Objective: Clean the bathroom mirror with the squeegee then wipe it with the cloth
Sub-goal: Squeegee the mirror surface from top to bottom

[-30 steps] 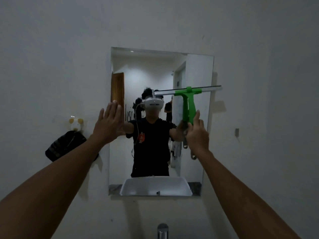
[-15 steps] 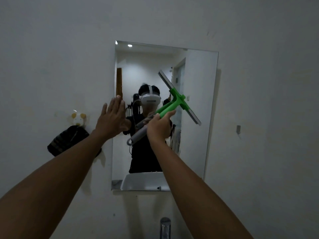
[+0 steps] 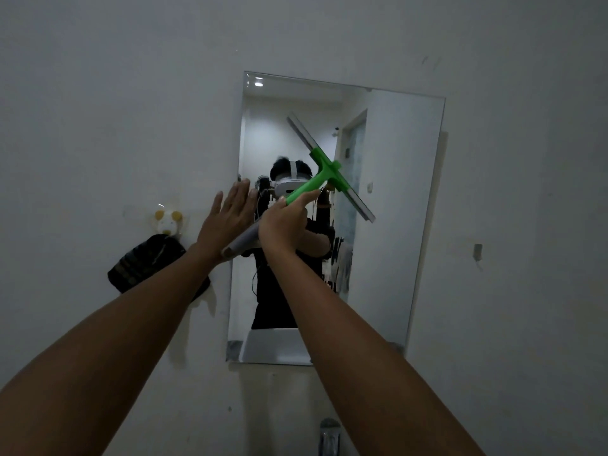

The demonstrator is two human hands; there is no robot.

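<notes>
Holding the squeegee in your right hand, you are in the first step of the task, the squeegee pass over the mirror. Your right hand is closed around the handle, where the green part meets the grey end. The blade is tilted, running from the upper middle of the mirror down toward its right half; whether it touches the glass I cannot tell. Your left hand is open and flat, holding nothing, at the left edge of the mirror. A dark cloth hangs on the wall left of the mirror, probably for the wiping step. Next, I think you need to press the blade evenly and pull it in one straight stroke.
</notes>
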